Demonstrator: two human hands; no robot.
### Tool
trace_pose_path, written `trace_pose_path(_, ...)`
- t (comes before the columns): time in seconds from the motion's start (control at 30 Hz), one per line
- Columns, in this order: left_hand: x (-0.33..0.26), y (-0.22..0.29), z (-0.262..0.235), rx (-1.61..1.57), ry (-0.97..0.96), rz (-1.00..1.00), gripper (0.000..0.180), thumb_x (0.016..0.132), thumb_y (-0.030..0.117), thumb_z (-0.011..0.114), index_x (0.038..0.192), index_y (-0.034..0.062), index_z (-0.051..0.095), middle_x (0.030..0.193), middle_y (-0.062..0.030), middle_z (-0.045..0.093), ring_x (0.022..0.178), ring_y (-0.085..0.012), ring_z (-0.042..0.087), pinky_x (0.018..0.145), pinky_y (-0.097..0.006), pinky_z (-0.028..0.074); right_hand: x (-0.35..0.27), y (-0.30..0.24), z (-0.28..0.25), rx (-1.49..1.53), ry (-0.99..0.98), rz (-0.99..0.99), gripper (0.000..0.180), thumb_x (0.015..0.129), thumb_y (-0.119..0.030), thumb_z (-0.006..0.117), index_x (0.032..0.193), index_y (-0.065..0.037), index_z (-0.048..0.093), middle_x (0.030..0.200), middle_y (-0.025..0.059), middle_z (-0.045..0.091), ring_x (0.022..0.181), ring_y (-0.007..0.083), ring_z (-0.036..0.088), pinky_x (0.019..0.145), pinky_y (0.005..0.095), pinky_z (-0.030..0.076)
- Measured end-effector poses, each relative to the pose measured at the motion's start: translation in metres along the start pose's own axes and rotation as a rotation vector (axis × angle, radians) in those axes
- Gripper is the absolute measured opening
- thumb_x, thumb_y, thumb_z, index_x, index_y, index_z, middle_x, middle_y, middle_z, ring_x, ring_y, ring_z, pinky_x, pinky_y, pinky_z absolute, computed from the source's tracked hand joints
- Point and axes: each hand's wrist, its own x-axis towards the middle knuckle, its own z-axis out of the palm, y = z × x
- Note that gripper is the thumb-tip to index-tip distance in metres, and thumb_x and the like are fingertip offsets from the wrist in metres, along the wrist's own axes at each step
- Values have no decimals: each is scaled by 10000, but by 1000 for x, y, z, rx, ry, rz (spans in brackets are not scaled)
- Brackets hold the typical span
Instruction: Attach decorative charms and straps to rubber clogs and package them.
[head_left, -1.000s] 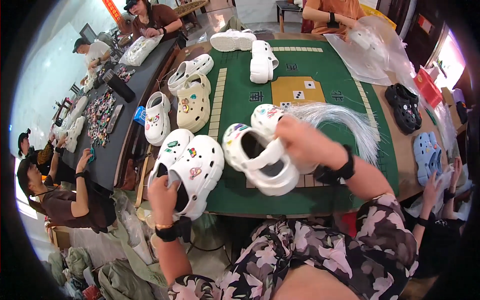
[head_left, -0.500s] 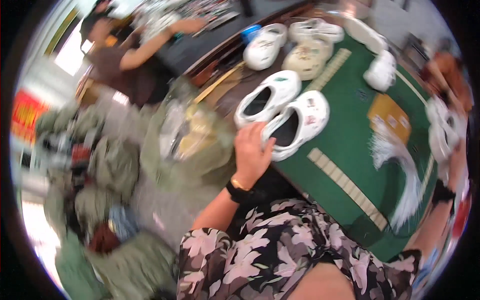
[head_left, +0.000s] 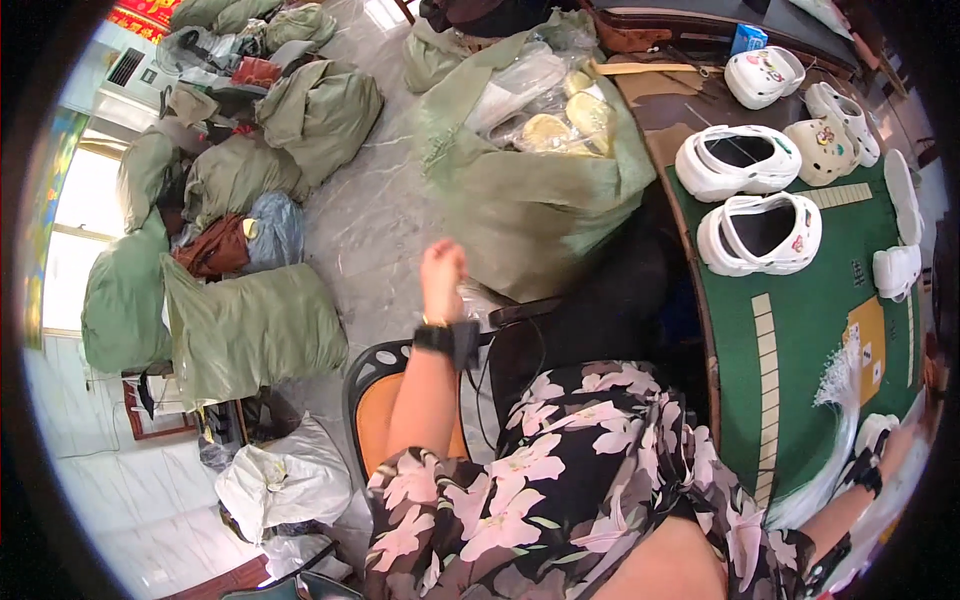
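My left hand [head_left: 443, 278] hangs in the air over the floor, between the chair and a green sack, with its fingers curled in and nothing seen in them. At the far right my right hand [head_left: 897, 452] is around the edge of a white clog [head_left: 877, 430]; the fingers are partly hidden near the rim. A bundle of thin clear-white strands [head_left: 845, 425] lies beside that clog. On the green table mat [head_left: 815, 310], two white clogs [head_left: 738, 184] with small charms sit side by side, away from both hands.
An open green sack [head_left: 550, 220] of bagged goods stands left of the table. An orange-seated chair [head_left: 375, 415] is beside me. Full sacks [head_left: 265, 330] line the left side. More clogs [head_left: 822, 150], a yellow card [head_left: 865, 345] and a pale segmented strip [head_left: 767, 385] lie on the table.
My view has swung left. My left hand has let go of the white clog on the table and moved left over the floor. My right hand remains at the right with a white clog.
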Motion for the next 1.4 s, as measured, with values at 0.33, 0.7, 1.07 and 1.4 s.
trace_pose_path(0.33, 215, -78, -119, 1031, 237, -7, 284, 816, 252, 640, 993, 36, 694, 977, -186, 704, 874, -367, 673, 775, -437, 520, -61, -265, -108, 363, -81, -197, 445, 889, -143, 600, 1310, -14, 532, 1292, 157, 575, 1155, 276, 551, 926, 340, 445)
trace_pose_path(0.7, 152, -163, -68, 908, 571, -694, 407, 800, 303, 595, 1076, 25, 705, 1308, -210, 573, 1250, -420, 498, 1017, -472, 437, -151, -326, -181, 266, -435, -32, 360, 864, -142, 614, 1200, -16, 587, 1182, 134, 637, 1093, 265, 591, 927, 354, 455)
trace_pose_path(1.07, 158, -235, -162, 960, 372, -661, 511, 788, 446, 573, 1167, 128, 702, 1316, -241, 562, 1358, -390, 345, 1082, -525, 345, -145, -329, -178, 250, -482, -35, 363, 810, -111, 661, 1140, 23, 592, 1092, 169, 645, 1032, 286, 605, 920, 364, 456)
trace_pose_path(1.4, 153, -252, -129, 752, 572, -462, 385, 729, 263, 684, 938, -60, 683, 980, -279, 678, 965, -451, 638, 874, -472, 503, -146, -304, -162, 339, -451, -19, 341, 748, -58, 642, 1079, 19, 620, 1013, 158, 639, 974, 283, 606, 896, 369, 466)
